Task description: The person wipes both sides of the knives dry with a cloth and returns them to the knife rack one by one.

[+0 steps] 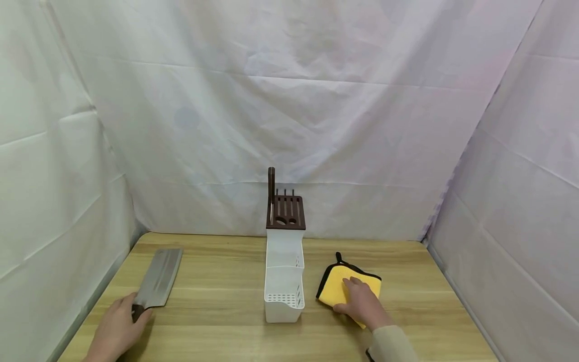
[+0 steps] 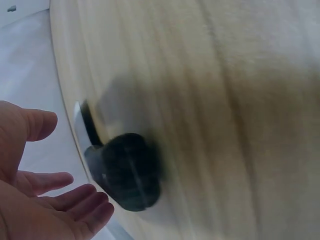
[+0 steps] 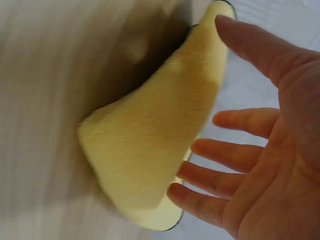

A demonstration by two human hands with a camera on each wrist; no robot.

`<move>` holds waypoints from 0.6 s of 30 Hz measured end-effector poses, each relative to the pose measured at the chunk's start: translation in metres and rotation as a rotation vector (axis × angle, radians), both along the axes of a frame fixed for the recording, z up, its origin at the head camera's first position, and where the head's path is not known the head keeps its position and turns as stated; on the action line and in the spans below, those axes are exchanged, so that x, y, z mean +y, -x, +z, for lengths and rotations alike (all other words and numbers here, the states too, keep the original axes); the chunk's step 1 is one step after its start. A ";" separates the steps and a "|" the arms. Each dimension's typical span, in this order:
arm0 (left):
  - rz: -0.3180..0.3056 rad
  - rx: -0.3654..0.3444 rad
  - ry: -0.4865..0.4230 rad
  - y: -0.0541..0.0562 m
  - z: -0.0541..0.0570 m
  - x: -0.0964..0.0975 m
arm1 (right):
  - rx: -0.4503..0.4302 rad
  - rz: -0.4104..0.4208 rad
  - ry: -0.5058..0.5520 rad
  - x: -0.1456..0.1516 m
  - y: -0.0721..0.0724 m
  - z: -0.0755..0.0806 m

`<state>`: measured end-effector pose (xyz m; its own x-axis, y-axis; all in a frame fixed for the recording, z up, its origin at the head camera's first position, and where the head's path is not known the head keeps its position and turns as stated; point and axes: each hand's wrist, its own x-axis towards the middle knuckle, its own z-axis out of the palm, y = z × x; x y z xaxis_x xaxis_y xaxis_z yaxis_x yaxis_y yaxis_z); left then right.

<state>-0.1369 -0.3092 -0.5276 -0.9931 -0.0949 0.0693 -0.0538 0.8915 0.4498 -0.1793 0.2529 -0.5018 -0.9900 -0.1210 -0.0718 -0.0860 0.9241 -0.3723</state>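
A cleaver (image 1: 159, 276) with a broad metal blade lies flat on the left of the table, its dark handle pointing back at me. My left hand (image 1: 118, 324) is at that handle; the left wrist view shows the fingers (image 2: 75, 202) spread and relaxed beside the dark handle (image 2: 131, 172), not wrapped round it. On the right lies a folded yellow cloth (image 1: 336, 286) with black edging and a black loop. Above it is my right hand (image 1: 362, 304), and the right wrist view shows extended fingers (image 3: 230, 155) along the cloth, with the thumb tip at its far corner.
A white knife holder (image 1: 284, 281) with a brown slotted top stands mid-table, between the hands. One dark-handled knife (image 1: 271, 183) is upright in its left slot. White curtains (image 1: 289, 125) hang behind and along both sides of the wooden table (image 1: 217, 291).
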 end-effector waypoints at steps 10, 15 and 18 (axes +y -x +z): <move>0.021 -0.068 0.011 -0.006 -0.012 -0.006 | 0.078 0.047 -0.027 0.006 -0.003 -0.018; 0.025 -0.064 0.030 -0.007 -0.011 -0.007 | 0.165 0.078 -0.069 0.005 -0.004 -0.023; 0.039 -0.055 0.032 -0.008 -0.011 -0.008 | 0.216 0.088 -0.100 0.004 -0.006 -0.026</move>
<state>-0.1293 -0.3167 -0.5388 -0.9911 -0.1322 0.0180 -0.1127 0.9019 0.4169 -0.1736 0.2571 -0.5275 -0.9697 -0.2104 0.1246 -0.2354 0.9409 -0.2434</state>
